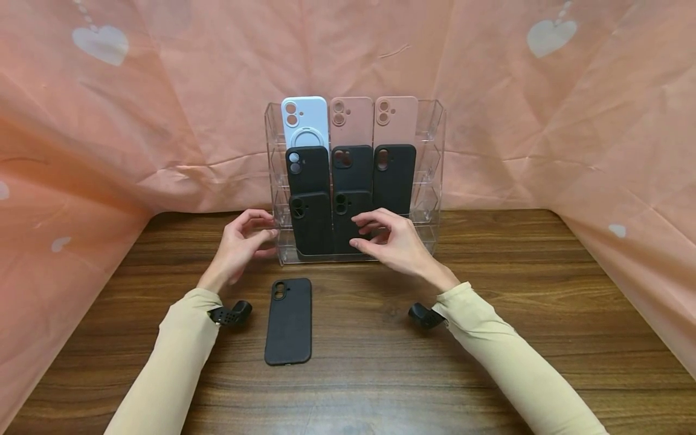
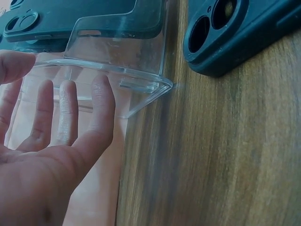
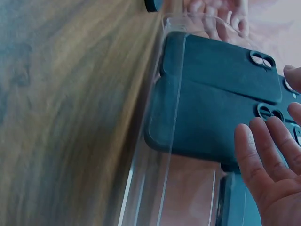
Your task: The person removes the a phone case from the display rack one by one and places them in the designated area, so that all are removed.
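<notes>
Eight phone cases point(image 1: 352, 177) are standing in one clear rack point(image 1: 441, 175), one black case point(image 1: 290, 323) lying before it, left hand point(image 1: 242, 241) and right hand point(image 1: 397, 243) showing relaxed, parted fingers.

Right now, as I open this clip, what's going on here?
A person's left hand is at the left side of a clear rack of phone cases; the right hand is at the front row's right-hand black case. Neither hand grips a case. Eight cases show in the rack, and one loose black case lies on the wooden table.
</notes>
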A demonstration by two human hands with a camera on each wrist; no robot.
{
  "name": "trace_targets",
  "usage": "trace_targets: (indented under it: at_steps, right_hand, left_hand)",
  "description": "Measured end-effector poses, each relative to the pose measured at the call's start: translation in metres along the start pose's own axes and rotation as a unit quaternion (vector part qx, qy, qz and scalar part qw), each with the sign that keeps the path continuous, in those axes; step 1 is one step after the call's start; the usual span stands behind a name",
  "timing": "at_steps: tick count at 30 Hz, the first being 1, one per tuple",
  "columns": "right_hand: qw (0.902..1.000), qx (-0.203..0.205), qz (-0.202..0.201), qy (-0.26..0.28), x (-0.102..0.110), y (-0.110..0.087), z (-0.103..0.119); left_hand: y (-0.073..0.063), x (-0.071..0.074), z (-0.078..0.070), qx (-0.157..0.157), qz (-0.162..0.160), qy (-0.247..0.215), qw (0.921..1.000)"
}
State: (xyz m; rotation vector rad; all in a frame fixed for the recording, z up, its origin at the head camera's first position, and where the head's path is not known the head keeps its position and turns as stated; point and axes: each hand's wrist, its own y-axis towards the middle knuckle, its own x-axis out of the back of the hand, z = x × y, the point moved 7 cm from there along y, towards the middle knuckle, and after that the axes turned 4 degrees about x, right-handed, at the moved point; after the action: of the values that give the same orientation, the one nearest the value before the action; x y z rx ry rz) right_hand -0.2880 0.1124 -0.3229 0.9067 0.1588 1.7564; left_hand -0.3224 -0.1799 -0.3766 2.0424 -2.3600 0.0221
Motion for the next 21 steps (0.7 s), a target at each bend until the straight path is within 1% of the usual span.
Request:
trace_targets:
  at_steps: [8, 16, 21]
  right_hand:
    - [0.9995, 0.009, -0.026, -0.014, 0.017, 0.004, -0.004]
    - [0.9976, 0.024, -0.053, -0.037, 0.029, 0.008, -0.006]
    - [0.9964, 0.025, -0.068, -0.043, 0.035, 0.012, -0.011]
  left_hand:
    - [0.0, 0.0, 0.001, 0.001, 0.001, -0.002, 1.0]
    - [0.0, 0.0, 0.001, 0.0, 0.002, -0.006, 1.0]
    - [0.0, -0.001, 0.001, -0.001, 0.002, -0.006, 1.0]
